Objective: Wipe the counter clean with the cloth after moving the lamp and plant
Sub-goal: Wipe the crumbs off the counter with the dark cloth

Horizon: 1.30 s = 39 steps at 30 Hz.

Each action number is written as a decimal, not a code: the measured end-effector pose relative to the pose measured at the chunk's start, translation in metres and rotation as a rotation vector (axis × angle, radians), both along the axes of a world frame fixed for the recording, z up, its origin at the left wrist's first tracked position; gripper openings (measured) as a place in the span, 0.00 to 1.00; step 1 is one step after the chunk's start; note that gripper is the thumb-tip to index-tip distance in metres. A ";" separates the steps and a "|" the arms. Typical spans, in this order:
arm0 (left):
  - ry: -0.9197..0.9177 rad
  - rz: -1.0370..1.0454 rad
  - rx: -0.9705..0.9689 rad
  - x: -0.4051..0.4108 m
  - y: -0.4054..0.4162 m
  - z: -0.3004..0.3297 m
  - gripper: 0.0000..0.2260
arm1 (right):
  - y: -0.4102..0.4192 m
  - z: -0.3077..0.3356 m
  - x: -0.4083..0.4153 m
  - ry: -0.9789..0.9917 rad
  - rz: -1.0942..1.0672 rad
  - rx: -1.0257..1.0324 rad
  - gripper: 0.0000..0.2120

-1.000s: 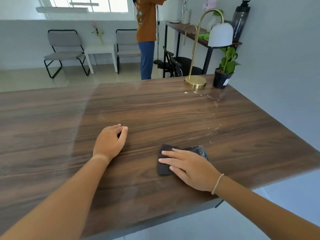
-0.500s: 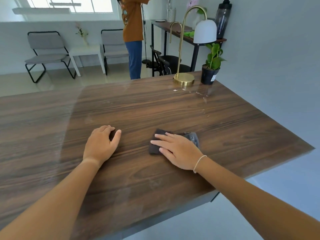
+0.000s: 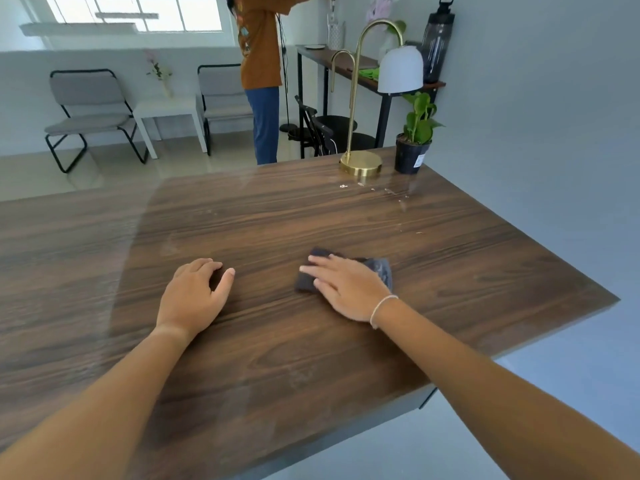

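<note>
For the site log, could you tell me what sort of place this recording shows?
Probably a lounge or office common room, not a kitchen: a wooden counter carrying a brass lamp and potted plant, with two folding chairs and a small white table behind.

Pale grey walls (image 3: 540, 98); glossy light tiled floor (image 3: 104, 174). Bright window (image 3: 138, 13) high at back left. Two grey chairs (image 3: 88, 112) flanking small white side table (image 3: 166, 110). Narrow dark console table (image 3: 346, 64) along right wall, black stool (image 3: 334, 128) below. Person (image 3: 261, 81) standing at back.
</note>
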<state>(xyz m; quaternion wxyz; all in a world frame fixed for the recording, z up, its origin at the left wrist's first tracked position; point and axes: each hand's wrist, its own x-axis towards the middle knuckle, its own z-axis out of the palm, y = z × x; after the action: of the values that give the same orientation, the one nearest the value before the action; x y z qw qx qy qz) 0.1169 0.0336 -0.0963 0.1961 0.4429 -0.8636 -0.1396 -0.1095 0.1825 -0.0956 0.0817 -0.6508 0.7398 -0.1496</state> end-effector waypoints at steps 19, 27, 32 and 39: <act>0.107 -0.219 0.146 -0.167 -0.056 0.010 0.22 | -0.019 0.008 -0.218 0.056 -0.461 0.075 0.20; 0.145 -0.153 0.134 -0.186 -0.060 -0.004 0.22 | -0.101 0.005 -0.225 0.021 -0.251 0.035 0.20; 0.124 -0.131 0.127 -0.187 -0.059 -0.004 0.22 | -0.104 0.001 -0.215 -0.007 0.012 0.003 0.19; 0.138 -0.107 0.132 -0.186 -0.061 -0.006 0.28 | -0.185 0.002 -0.207 -0.016 -0.045 0.028 0.19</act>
<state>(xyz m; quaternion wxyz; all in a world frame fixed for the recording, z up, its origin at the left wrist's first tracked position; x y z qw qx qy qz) -0.0692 -0.0272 -0.1027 0.2177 0.3976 -0.8594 -0.2367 -0.3165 -0.0025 -0.0936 0.0933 -0.6317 0.7556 -0.1461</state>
